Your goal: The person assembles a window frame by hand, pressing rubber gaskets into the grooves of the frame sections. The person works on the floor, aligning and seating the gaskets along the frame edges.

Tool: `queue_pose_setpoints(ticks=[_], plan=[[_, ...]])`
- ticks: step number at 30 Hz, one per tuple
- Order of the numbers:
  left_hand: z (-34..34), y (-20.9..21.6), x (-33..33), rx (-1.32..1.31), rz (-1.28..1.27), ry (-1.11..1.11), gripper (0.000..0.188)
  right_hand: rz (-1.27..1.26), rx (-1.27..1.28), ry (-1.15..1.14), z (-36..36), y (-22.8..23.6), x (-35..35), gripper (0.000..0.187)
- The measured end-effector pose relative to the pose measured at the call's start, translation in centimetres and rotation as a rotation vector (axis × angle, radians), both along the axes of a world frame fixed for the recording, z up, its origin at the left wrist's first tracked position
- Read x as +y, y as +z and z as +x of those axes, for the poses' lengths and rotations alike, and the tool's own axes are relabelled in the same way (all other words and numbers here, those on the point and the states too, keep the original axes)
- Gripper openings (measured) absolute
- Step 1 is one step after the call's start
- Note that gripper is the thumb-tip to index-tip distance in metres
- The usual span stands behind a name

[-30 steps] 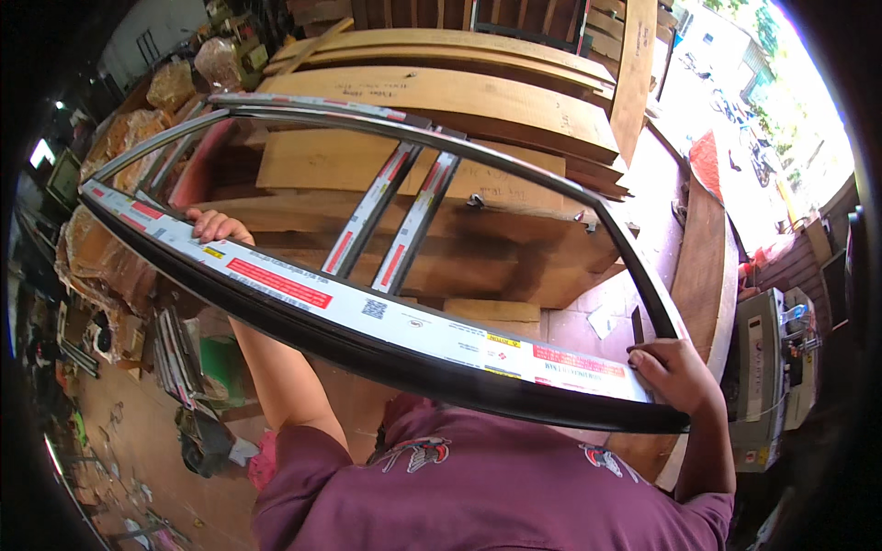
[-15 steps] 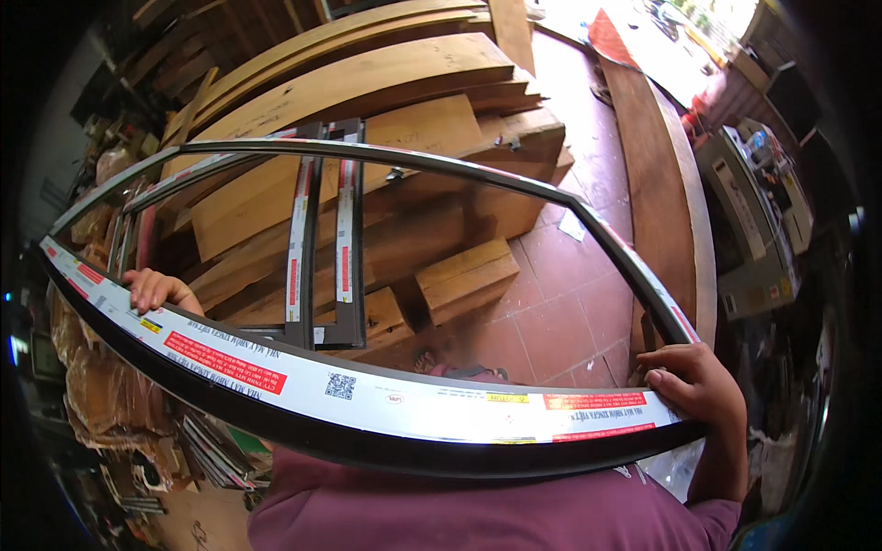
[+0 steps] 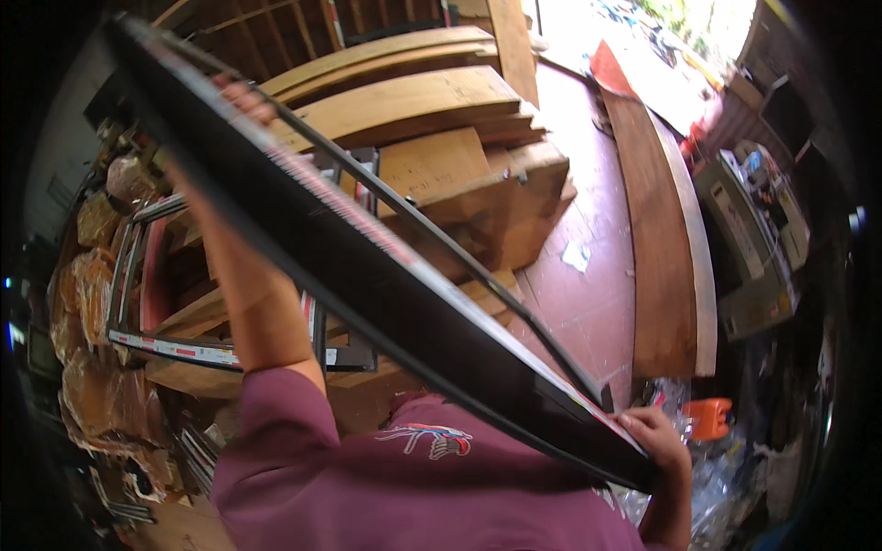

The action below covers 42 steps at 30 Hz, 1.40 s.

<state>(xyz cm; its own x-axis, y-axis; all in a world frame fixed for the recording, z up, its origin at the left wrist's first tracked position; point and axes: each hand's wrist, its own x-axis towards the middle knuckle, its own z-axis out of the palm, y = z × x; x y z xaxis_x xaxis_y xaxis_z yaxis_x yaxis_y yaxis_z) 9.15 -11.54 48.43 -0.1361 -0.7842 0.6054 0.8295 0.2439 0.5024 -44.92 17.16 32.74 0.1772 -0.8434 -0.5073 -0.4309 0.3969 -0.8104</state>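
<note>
A large dark rectangular window frame (image 3: 367,262), with white and red protective tape along its edge, slants across my chest. Its upper end is at the far left and its lower end near me on the right. My left hand (image 3: 246,99), arm raised, has its fingers curled over the upper part of the rail. Near the lower corner, my right hand (image 3: 654,436) grips the rail with the thumb on top. Behind it another dark frame (image 3: 175,351) leans against the timber, partly hidden by my left arm.
Thick wooden planks (image 3: 404,96) lie stacked ahead. A long board (image 3: 669,275) lies on the tiled floor (image 3: 588,303) to the right, near a pale machine cabinet (image 3: 758,230). An orange container (image 3: 707,418) sits beside clear plastic. Wrapped bundles (image 3: 101,386) line the left side.
The window frame has tilted: its left end rose and swung away while its right end dropped slightly. My left arm has lifted with it, and my right hand has moved down and left.
</note>
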Motion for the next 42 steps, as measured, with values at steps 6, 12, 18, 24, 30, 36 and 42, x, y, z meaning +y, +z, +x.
queue_pose_setpoints(ticks=[6, 12, 18, 24, 30, 36, 42], plan=[[-10.9, 1.6, -6.3, 0.072, 0.110, 0.285, 0.051, 0.016, -0.035, -0.443, -3.1, -4.4, 3.5, 0.028], [-17.3, 3.0, -11.5, 0.160, 0.070, 0.303, 0.063, -0.157, -0.027, -0.476, -4.1, -6.1, 2.7, 0.033], [-23.1, 3.5, -13.9, -0.022, 0.149, 0.326, 0.073, -0.511, -0.025, -0.631, -2.8, -2.6, 3.0, 0.051], [-26.8, 3.2, -17.0, -0.142, 0.214, 0.385, 0.072, -0.679, 0.006, -0.483, -1.3, 0.8, 5.0, 0.095], [-30.0, 2.4, -20.6, -0.278, 0.242, 0.312, 0.068, -0.705, 0.071, -0.470, 4.1, 4.1, 3.4, 0.083], [-30.6, -0.5, -18.3, -0.240, 0.078, -0.194, 0.057, -0.508, 0.207, -0.634, 3.6, 3.5, 3.7, 0.058], [-27.8, -16.8, -11.2, -0.533, 0.107, 0.019, 0.056, -0.495, 0.359, -0.686, 4.5, 3.7, 2.7, 0.046]])
